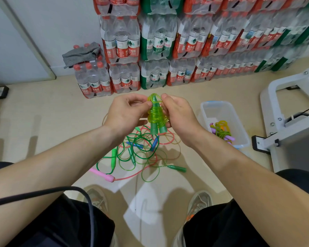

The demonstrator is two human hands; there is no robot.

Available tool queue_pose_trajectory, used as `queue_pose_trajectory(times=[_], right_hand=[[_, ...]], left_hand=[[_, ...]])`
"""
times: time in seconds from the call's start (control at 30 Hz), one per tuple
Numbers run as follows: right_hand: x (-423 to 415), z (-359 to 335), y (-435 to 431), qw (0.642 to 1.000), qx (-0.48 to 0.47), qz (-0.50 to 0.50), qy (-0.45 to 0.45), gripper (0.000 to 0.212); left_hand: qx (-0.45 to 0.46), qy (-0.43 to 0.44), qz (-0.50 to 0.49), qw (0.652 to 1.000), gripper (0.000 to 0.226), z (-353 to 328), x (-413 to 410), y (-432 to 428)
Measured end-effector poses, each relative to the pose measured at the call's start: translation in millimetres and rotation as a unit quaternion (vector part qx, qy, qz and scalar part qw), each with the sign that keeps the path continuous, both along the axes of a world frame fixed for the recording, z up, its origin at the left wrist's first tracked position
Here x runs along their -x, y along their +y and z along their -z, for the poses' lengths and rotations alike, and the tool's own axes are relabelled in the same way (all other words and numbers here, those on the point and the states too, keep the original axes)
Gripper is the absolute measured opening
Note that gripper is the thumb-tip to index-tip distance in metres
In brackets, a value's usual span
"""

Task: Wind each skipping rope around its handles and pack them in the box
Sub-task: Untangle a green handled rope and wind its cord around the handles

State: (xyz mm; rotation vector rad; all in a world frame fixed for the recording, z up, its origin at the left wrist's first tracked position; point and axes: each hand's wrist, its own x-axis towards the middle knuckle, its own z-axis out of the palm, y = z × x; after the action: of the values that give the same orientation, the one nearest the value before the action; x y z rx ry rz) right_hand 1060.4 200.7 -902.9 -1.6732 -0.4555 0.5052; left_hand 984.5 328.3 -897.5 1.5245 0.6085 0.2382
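Note:
Between my two hands is a green skipping rope (156,117), its yellow-green cord wound around the two teal handles held side by side. My left hand (126,111) pinches the cord near the top of the bundle. My right hand (177,114) grips the handles from the right, fingers curled around them. Below on the floor lies a tangle of loose ropes (141,150) in green, pink and blue, with a pink handle (106,176) at the front left. A clear plastic box (238,132) stands on the floor to the right with a wound rope (222,131) with purple handles inside.
Shrink-wrapped packs of water bottles (168,41) are stacked along the back wall, one with a grey cloth (81,54) on top. A white metal frame (282,111) stands at the right. My knees and shoes (199,202) are at the bottom; a black cable (43,193) crosses my left forearm.

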Motion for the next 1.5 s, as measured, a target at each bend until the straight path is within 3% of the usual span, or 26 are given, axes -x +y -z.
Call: queue_pose_trajectory(times=[0.27,0.57,0.7,0.9,1.07,1.5], right_hand=[[0.0,5.0,0.9,0.999,0.019,0.036,-0.031,0.042],[-0.8,4.0,1.6,0.999,-0.029,0.018,-0.002,0.049],[0.4,6.8,3.0,0.999,0.001,0.028,-0.025,0.057],[-1.1,11.3,4.0,0.998,0.02,0.051,-0.026,0.043],[-3.5,13.1,3.4,0.997,0.03,0.064,-0.033,0.052],[4.8,10.6,6.8,0.998,0.03,0.015,-0.046,0.045]], left_hand=[[0.01,-0.001,-0.024,1.0,0.008,-0.5,0.8,-7.8],[-0.053,-0.021,-0.045,0.997,0.007,4.3,1.2,-9.7],[-0.113,-0.022,-0.036,0.993,0.009,5.6,1.4,-9.4],[-0.17,-0.018,-0.032,0.985,0.006,10.3,2.2,-8.4],[-0.14,-0.03,-0.03,0.989,0.006,6.4,4.0,-13.0],[-0.108,-0.034,-0.06,0.992,0.009,9.4,0.2,-6.5]])
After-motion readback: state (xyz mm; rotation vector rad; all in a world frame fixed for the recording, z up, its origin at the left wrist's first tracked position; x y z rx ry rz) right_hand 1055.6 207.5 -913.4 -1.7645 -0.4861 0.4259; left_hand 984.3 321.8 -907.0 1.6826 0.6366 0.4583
